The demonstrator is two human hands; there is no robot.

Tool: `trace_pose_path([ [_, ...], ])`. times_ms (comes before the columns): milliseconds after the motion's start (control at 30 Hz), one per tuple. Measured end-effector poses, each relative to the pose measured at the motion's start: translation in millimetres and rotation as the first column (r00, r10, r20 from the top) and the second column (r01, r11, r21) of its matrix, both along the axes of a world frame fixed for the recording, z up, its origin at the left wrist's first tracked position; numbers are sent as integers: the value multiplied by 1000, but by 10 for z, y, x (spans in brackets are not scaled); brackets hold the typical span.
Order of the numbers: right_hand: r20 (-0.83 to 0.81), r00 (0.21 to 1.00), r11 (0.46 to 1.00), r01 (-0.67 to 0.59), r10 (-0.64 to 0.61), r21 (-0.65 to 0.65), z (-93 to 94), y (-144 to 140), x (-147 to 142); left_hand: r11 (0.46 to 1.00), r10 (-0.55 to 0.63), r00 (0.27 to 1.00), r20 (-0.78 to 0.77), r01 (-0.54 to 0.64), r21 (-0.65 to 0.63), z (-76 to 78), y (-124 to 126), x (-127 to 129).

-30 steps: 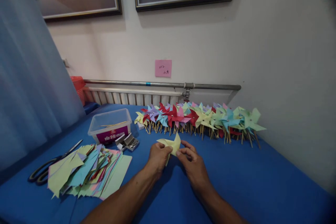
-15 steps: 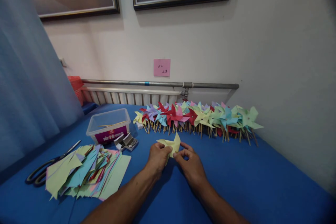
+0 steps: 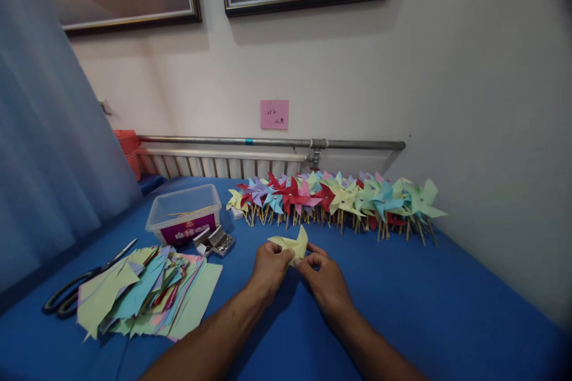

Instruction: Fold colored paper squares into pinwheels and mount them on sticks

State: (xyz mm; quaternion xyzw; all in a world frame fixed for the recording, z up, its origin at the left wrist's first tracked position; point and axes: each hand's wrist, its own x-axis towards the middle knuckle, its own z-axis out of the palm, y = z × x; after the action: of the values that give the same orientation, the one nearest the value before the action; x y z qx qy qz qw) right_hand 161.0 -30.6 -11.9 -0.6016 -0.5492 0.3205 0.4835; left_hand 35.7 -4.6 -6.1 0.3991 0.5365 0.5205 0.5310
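A pale yellow paper pinwheel [image 3: 298, 243] is held between both hands above the blue table, its folded blades standing up. My left hand [image 3: 270, 263] pinches it from the left, thumb across its middle. From the right, my right hand [image 3: 322, 274] grips its lower edge between thumb and fingers. Part of the paper is hidden behind my fingers. Left of my hands lies a small open box of metal pins [image 3: 222, 242]. A fanned pile of cut coloured paper sheets [image 3: 147, 294] lies farther left.
Several finished pinwheels on sticks [image 3: 339, 199] lie in a long row at the back. A clear plastic tub [image 3: 184, 205] holding thin sticks stands back left. Black-handled scissors [image 3: 84, 280] rest beside the paper. A pipe rail [image 3: 223, 141] runs along the wall behind the blue table [image 3: 402, 303].
Both hands keep their hold on the yellow paper pinwheel. The right fingers have shifted slightly closer in around its edge, and the view has moved a little.
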Motion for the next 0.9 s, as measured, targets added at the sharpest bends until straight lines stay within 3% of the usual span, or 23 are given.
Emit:
trace_pose_path([
  [233,-25,1000,1000,-12,12,-16,-1,20,39,1000,-29,998,50,29,-6,3,-7,2],
  [733,-64,998,1000,-25,24,-7,-43,-14,-10,999,-37,999,-26,38,27,96,-26,5],
  [900,-159,986,999,51,-50,1,-43,14,33,998,-55,998,3,55,-10,85,-9,-17],
])
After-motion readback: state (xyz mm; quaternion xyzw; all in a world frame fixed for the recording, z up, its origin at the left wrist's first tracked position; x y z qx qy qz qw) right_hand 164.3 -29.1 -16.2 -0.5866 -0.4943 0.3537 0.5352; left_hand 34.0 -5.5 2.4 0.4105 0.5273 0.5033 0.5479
